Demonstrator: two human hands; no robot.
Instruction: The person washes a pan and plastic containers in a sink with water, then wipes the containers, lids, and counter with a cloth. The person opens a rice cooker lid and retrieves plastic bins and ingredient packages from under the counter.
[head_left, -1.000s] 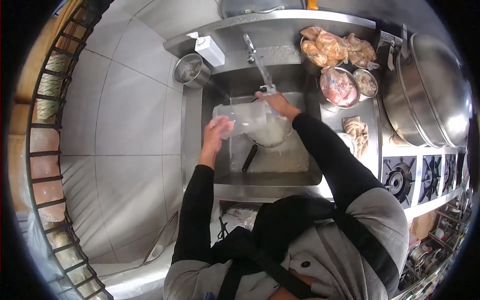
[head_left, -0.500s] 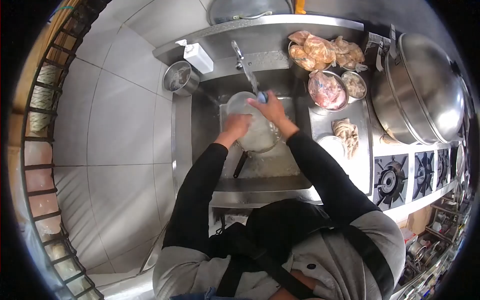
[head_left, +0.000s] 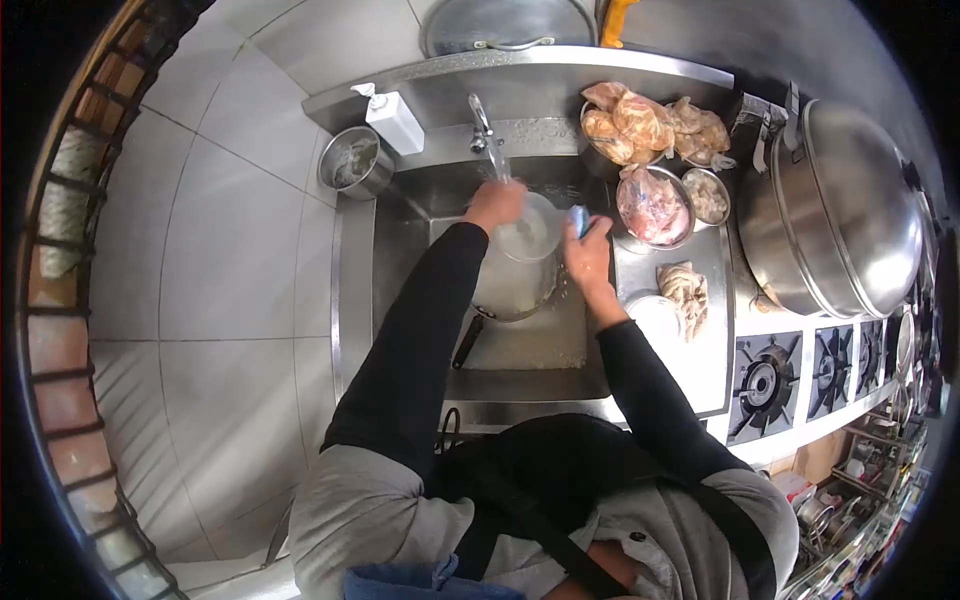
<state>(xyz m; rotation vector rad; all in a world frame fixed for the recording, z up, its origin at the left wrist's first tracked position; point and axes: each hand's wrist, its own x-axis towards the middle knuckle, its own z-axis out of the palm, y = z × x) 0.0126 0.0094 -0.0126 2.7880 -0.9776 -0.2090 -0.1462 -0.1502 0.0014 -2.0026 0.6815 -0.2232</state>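
Observation:
Under the running faucet (head_left: 482,125), my left hand (head_left: 496,204) is closed on the rim of a translucent round plastic container (head_left: 530,235). My right hand (head_left: 590,256), just right of the container and apart from it, grips a blue sponge (head_left: 578,217). Below both hands a round pan with cloudy water (head_left: 505,292) lies in the sink (head_left: 540,385), its black handle (head_left: 467,342) pointing toward me. Whitish bits and suds are spread over the sink bottom. My left fingertips are partly hidden by water and the container.
A white pump bottle (head_left: 396,122) and a metal pot (head_left: 357,162) stand at the left rear. Bagged meat (head_left: 628,122), a bowl of meat (head_left: 655,205), a smaller bowl (head_left: 706,196) and a cloth (head_left: 683,298) are at right. Beyond are a large steel pot (head_left: 840,210) and burners (head_left: 765,387).
My left hand has moved up under the faucet, onto the container. My right hand has drawn back right and down with the sponge, away from the water stream.

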